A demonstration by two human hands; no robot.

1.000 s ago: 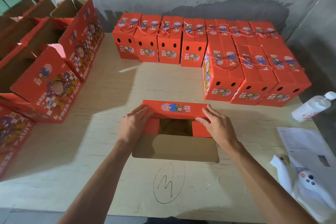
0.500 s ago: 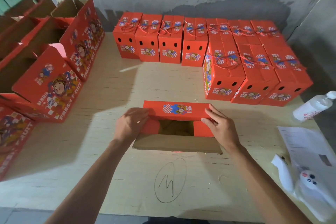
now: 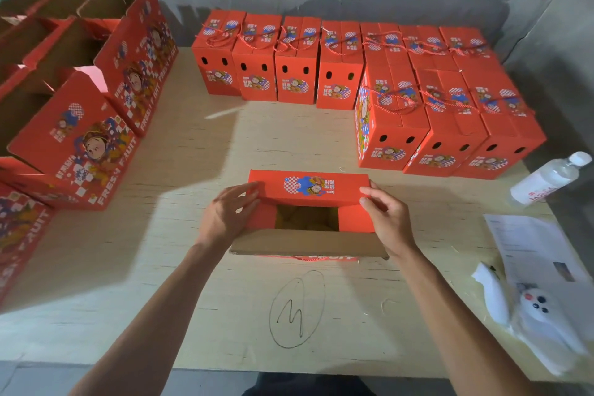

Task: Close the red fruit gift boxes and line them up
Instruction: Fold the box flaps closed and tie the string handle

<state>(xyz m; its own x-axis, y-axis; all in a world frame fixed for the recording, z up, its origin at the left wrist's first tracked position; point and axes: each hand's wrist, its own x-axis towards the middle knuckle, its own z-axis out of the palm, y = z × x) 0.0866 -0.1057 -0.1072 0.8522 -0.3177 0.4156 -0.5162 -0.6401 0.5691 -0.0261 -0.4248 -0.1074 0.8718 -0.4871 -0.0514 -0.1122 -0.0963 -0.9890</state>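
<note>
A red fruit gift box (image 3: pixel 308 190) stands in the middle of the table, its top partly open. The far flap lies folded over the opening, and the brown near flap (image 3: pixel 308 246) stands up toward me. My left hand (image 3: pixel 229 214) grips the far flap's left end, fingers curled over its edge. At the flap's right end, my right hand (image 3: pixel 385 219) pinches the corner. Closed boxes stand in a row (image 3: pixel 276 74) along the back wall, with a block of more closed boxes (image 3: pixel 450 125) at the right.
Several open red boxes (image 3: pixel 74 112) crowd the table's left side. A plastic bottle (image 3: pixel 549 178) lies at the right edge. Papers (image 3: pixel 533 251) and a white toy (image 3: pixel 533 309) sit at the front right. A pencilled mark (image 3: pixel 295 309) is on the wooden tabletop (image 3: pixel 193 283).
The near brown flap has swung up from lying flat toward me. Both hands have shifted outward along the far flap, and my left hand's fingers have curled over its end.
</note>
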